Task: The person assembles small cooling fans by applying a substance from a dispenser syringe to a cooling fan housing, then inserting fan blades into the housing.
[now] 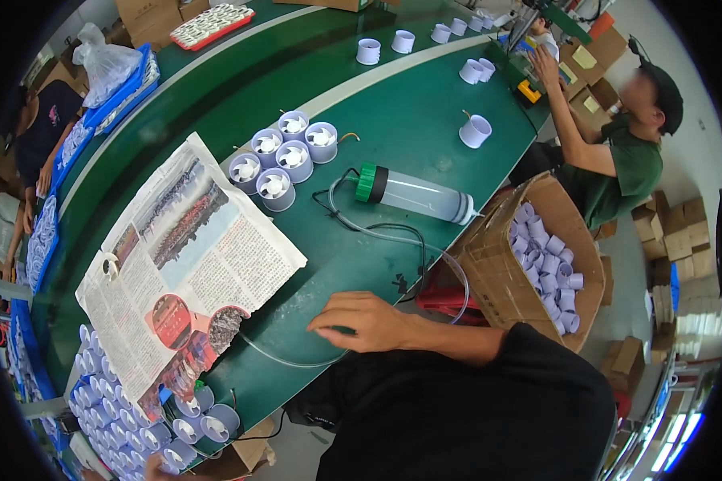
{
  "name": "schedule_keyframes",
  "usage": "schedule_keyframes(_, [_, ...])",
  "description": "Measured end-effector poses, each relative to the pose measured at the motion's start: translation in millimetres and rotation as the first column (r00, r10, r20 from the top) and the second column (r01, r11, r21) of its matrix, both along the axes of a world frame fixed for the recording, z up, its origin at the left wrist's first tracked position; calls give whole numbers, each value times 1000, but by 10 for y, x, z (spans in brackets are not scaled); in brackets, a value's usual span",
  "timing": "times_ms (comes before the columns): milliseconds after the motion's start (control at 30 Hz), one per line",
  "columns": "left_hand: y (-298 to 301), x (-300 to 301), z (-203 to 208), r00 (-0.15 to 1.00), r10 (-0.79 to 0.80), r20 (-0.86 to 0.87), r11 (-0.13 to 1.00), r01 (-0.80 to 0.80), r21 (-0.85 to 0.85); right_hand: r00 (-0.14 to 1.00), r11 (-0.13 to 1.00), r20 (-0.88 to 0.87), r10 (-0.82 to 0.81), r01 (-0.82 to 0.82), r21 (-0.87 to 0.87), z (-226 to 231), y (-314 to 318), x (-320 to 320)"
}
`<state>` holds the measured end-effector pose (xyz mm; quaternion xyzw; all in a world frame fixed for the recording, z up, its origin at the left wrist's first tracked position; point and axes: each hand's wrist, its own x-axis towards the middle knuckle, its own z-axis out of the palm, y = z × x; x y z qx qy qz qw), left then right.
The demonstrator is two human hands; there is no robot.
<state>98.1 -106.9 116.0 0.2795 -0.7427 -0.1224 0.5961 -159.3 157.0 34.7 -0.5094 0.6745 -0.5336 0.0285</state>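
My right hand is over the green bench near its front edge, fingers loosely bent, a gap beside the thumb, nothing visible in it. At the lower left rim, my left hand is mostly cut off; its fingers appear curled round a pale lilac fan housing among many like it. Two more housings with white blades stand beside it. A green nozzle tip sits near them. Clear tubing runs past my right hand to a green-capped dispensing syringe barrel lying on the bench.
A newspaper covers the middle left, a small white ring on it. Behind stand several housings with fans. A carton of lilac housings is at the right. A co-worker sits beyond; others are left, beside blue trays.
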Motion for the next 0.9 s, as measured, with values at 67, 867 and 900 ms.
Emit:
schedule_keyframes(67, [483, -84, -391, 890, -422, -173, 838, 456, 299, 983, 991, 134, -123, 115, 67, -19, 49, -78])
schedule_keyframes(867, [1221, -965, -1200, 819, -573, -43, 605, 457, 653, 317, 115, -471, -823, 906, 408, 554, 1801, -2213])
schedule_keyframes(900, [1225, -965, -1188, 814, -580, -22, 599, 445, 665, 231, 10, -540, -810, 925, 381, 452, 1951, -2424])
